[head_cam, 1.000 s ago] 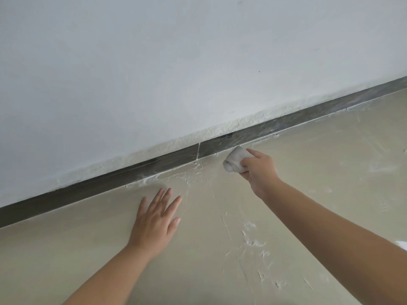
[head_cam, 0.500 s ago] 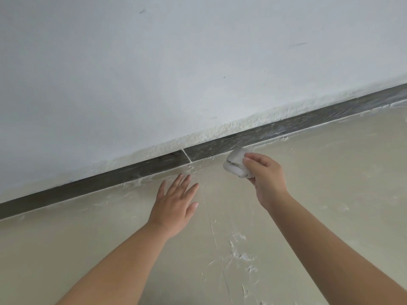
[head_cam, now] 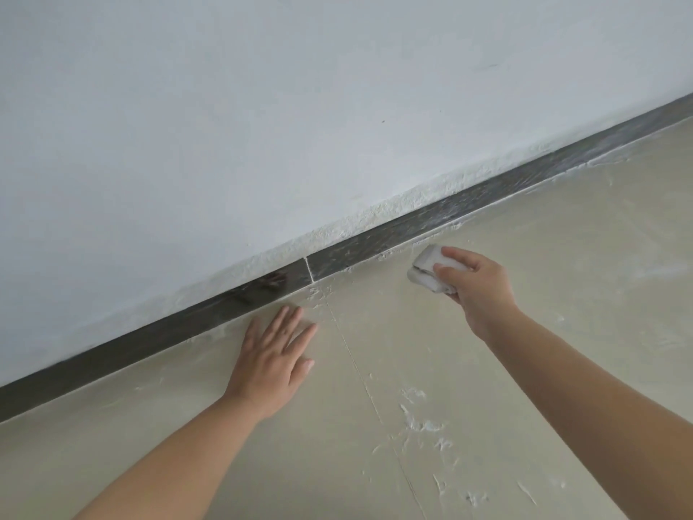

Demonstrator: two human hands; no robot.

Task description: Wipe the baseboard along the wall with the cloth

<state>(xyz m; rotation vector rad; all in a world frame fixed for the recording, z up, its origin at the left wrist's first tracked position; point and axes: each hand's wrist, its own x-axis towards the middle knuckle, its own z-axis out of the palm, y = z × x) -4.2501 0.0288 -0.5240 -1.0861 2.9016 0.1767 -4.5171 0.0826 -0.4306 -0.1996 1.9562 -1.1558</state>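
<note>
A dark grey baseboard (head_cam: 378, 243) runs slantwise under the white wall (head_cam: 300, 125), streaked with white dust on its right stretch and glossy left of a white joint line. My right hand (head_cam: 476, 283) grips a folded white cloth (head_cam: 425, 266), which sits just in front of the baseboard's lower edge, a short way right of the joint. Whether the cloth touches the baseboard I cannot tell. My left hand (head_cam: 272, 354) lies flat on the floor with fingers straight, its fingertips close to the baseboard left of the joint.
The beige floor (head_cam: 525, 369) carries white plaster smears and flecks, thickest along the baseboard's foot and beside a thin seam (head_cam: 360, 373) running toward me. Rough plaster edges the wall just above the baseboard.
My right hand has carried the cloth rightward along the baseboard, away from the joint. My left hand has stayed flat on the floor, shifting a little with the view.
</note>
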